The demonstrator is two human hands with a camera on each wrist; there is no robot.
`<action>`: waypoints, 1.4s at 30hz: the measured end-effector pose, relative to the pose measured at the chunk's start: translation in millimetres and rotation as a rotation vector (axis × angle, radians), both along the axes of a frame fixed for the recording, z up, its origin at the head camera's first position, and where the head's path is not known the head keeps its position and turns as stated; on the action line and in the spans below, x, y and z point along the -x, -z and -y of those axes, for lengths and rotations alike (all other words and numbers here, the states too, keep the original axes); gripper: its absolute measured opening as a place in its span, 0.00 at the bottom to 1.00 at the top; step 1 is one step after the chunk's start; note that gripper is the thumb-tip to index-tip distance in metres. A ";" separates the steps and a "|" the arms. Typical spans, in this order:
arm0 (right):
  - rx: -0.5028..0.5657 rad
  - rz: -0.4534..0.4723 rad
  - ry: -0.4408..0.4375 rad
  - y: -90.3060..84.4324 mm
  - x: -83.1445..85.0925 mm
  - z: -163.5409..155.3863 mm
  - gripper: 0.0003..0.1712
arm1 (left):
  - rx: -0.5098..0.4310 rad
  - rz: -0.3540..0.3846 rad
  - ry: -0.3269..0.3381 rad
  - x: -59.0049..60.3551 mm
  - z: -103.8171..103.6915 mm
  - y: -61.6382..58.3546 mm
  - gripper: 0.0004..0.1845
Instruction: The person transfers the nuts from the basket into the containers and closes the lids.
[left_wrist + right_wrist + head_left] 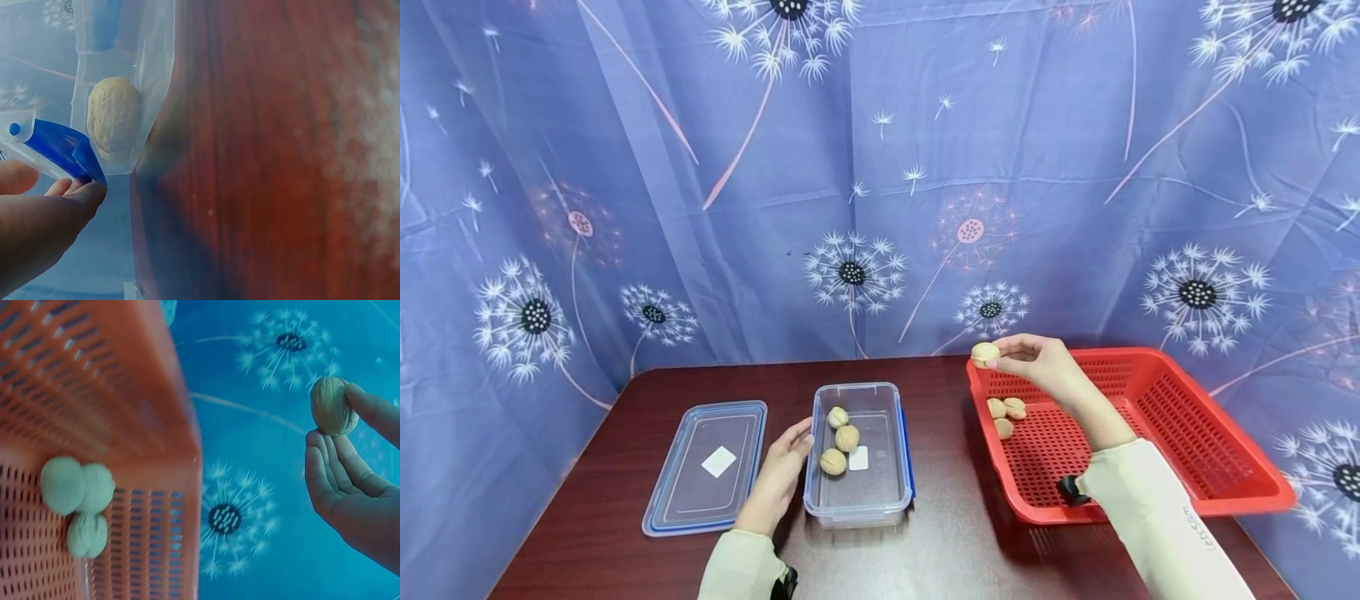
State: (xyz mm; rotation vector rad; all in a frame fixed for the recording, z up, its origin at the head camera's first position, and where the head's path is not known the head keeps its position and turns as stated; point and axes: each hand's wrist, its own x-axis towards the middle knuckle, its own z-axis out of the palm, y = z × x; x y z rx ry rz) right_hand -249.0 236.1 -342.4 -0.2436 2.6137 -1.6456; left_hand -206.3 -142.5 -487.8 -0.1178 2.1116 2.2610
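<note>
Head view shows the right hand [1037,360] pinching a walnut [985,354] between thumb and fingertips, lifted above the near-left corner of the red basket [1217,450], so it's up in the air rather than resting on anything. Three more walnuts [1006,415] sit bunched together inside the basket just below that hand. Over on the other side, the left hand [782,471] rests with relaxed, straight-ish fingers against the left wall of the clear container [859,492], not gripping anything. Three walnuts lie inside that container already. Its blue-rimmed lid [707,467] lies flat on the dark wood table [947,542], just left of the hand.
</note>
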 end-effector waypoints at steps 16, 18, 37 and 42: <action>0.108 -0.091 -0.006 -8.5 -27.3 53.4 0.23 | 0.013 0.024 -0.008 0.1 -1.2 -0.4 0.23; 0.109 -0.112 -0.004 -5.6 -32.2 62.1 0.22 | 0.012 0.025 -0.006 -0.2 -1.1 -0.6 0.23; 0.167 -0.281 -0.134 30.2 -47.6 127.8 0.17 | 0.006 0.035 -0.009 0.4 1.4 -2.0 0.23; 0.177 -0.249 -0.158 50.2 -44.6 138.8 0.16 | -0.002 0.026 -0.011 0.5 0.0 -0.7 0.23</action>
